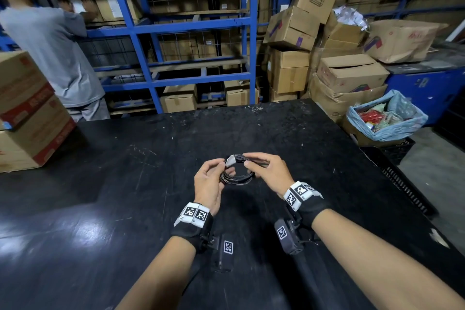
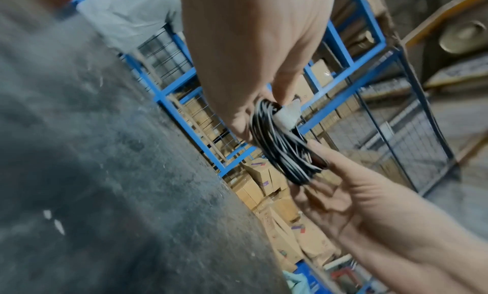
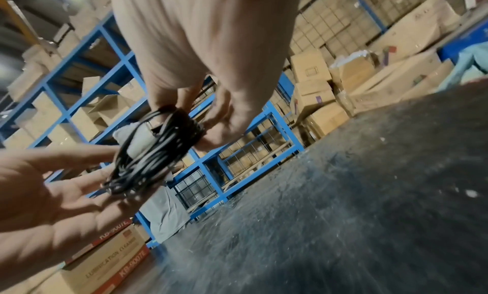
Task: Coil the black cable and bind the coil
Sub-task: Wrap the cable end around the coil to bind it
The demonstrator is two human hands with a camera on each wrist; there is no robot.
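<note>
the thin black cable (image 1: 236,175), wound into a small round coil of many glossy loops, hangs in the air just above the scuffed matte black tabletop (image 1: 125,184), between the two hands. a pale, blocky plastic connector (image 1: 230,160) sits at the top of the coil, against the dark strands. the left hand (image 1: 210,184) grasps the coil's left side, its fingers curled round the bundle and thumb and fingertip pinching by the connector. the right hand (image 1: 268,170) grips the coil's upper right side, thumb below and fingers curved over the strands. the left wrist view shows the loops (image 2: 285,150) lying tight and parallel, though motion blur softens them. in the right wrist view the strands (image 3: 156,150) spread looser near the bottom. both wrists carry black fabric straps with square printed markers. behind the table stand blue steel shelving (image 1: 141,40) with wire mesh panels and stacked brown cardboard boxes (image 1: 349,75); a person in a grey t-shirt (image 1: 50,50) stands at the shelving.
</note>
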